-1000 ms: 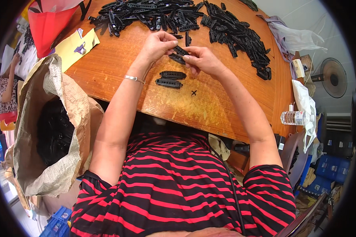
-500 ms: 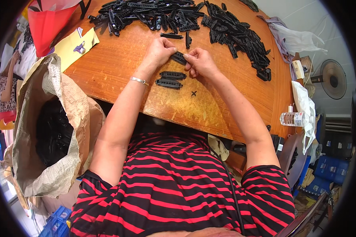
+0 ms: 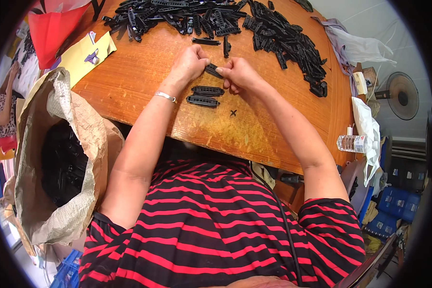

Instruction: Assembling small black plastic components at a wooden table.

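Note:
Between my two hands, just over the wooden table, is a long narrow black plastic part point(image 3: 213, 70). My left hand point(image 3: 189, 61) pinches its left end, and my right hand point(image 3: 238, 74) grips its right end between thumb and fingers. Two similar black slatted parts, an upper one point(image 3: 208, 90) and a lower one point(image 3: 202, 101), lie side by side nearer to me. A tiny black cross-shaped piece point(image 3: 233, 113) rests to their right. Beyond my hands lie one flat black part point(image 3: 206, 42) and one turned endwise point(image 3: 226, 47).
Heaps of black parts point(image 3: 177, 17) cover the table's far side, with another pile point(image 3: 288, 41) at right. An open paper sack point(image 3: 98, 158) of black parts stands at my left. A plastic bottle point(image 3: 351, 143) lies by the table's right edge; a fan point(image 3: 402, 95) is beyond.
The view has shifted slightly. Both hands keep hold of the black part, which now looks tilted more steeply down to the right.

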Tool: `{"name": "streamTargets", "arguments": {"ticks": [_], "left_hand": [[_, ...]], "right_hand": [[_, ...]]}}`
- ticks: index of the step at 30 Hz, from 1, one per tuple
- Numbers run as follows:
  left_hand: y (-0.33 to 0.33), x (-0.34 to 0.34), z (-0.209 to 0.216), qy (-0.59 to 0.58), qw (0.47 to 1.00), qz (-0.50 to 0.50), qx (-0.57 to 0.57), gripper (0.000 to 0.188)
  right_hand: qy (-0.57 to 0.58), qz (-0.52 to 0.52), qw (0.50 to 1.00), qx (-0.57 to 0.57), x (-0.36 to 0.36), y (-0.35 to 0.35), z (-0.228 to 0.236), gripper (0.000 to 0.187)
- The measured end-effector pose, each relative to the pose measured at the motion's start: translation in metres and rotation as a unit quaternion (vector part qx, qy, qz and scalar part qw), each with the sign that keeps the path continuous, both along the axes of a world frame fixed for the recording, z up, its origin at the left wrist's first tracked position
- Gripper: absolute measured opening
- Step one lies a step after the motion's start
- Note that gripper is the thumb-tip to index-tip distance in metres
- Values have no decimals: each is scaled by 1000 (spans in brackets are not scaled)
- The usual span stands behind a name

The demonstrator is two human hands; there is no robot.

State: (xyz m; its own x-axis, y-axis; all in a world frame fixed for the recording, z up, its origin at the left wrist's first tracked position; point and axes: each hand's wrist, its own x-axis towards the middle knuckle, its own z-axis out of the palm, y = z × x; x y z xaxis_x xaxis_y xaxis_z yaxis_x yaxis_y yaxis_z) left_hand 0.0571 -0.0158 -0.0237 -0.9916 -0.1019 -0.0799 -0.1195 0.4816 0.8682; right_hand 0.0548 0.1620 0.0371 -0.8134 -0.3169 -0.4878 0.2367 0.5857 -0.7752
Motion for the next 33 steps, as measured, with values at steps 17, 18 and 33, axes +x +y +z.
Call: {"name": "streamTargets", "arguments": {"ticks": [17, 18, 33], "left_hand": [[4, -7, 26, 268, 932, 71, -235, 22], [5, -11, 21, 262, 928, 67, -257, 25], [1, 3, 18, 193, 961, 37, -197, 13]], "right_hand": [[402, -78, 878, 247, -63, 71, -4, 23], [390, -87, 875, 273, -69, 69, -2, 27], [408, -21, 868, 284, -46, 62, -21, 22]]}}
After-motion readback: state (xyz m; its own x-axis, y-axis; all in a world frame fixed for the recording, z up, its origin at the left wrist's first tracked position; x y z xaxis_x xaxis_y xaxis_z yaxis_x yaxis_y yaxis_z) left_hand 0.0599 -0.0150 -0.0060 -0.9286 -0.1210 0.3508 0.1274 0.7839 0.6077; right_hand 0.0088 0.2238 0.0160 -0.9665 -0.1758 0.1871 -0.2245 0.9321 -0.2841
